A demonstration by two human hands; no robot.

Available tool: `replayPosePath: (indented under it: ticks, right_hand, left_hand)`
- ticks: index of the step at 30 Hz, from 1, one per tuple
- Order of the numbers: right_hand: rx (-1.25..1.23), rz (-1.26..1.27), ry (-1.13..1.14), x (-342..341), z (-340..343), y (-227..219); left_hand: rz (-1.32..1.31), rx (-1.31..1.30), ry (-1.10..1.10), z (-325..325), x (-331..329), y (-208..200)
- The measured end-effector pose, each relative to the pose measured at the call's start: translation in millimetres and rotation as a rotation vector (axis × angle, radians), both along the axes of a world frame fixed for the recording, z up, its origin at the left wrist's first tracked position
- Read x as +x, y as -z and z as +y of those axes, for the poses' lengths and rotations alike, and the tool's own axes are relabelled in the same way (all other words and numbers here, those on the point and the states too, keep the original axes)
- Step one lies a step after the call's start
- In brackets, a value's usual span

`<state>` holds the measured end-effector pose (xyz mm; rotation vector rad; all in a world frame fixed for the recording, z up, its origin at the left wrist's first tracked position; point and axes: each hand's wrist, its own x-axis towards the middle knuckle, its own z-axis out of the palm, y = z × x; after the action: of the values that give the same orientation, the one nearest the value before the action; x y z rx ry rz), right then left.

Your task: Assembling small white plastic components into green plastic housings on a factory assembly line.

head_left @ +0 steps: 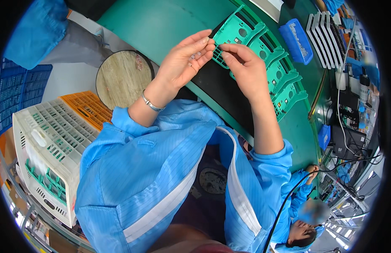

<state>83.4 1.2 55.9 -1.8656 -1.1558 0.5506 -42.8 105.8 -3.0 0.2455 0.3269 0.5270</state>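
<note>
Blue work jacket, worn by me, lies nearest the camera; its front is open, pale bands run along both edges, and the sleeves leave the forearms bare. One silver bracelet sits on my left wrist. My left fingers are raised at the upper left end of a row of green plastic frames, thumb and forefinger tips brought together; whether anything is pinched between them I cannot tell. Pale spots show among the lower fingers, too small to identify. My right fingers are bent just beside the grid-like end of the first frame, thumb and forefinger close to each other; contact with the frame, or a grip on any piece, I cannot confirm. The frames lie side by side on the green desk, beyond a black mat, the row slanting down to the right. Past the row I record a blue bin containing small pale pieces and, beside it, upright white racks. To my left: a round stool with a wood-grain top, an orange crate, and a white crate with green parts visible inside. At lower right, a co-worker in blue is near the desk.
</note>
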Motion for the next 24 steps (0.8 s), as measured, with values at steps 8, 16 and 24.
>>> replayPosePath:
  ticks: [8, 16, 24]
  right_hand:
    - [-0.104, 0.166, 0.072, 1, -3, -1]
    - [-0.083, 0.270, 0.062, -4, 4, -1]
    - [0.031, -0.083, -0.063, -23, -2, -11]
  left_hand:
    - [0.007, 0.055, 0.065, 2, -5, -2]
    - [-0.092, 0.070, 0.063, 7, -7, 3]
    - [0.005, -0.002, -0.066, 3, -4, -5]
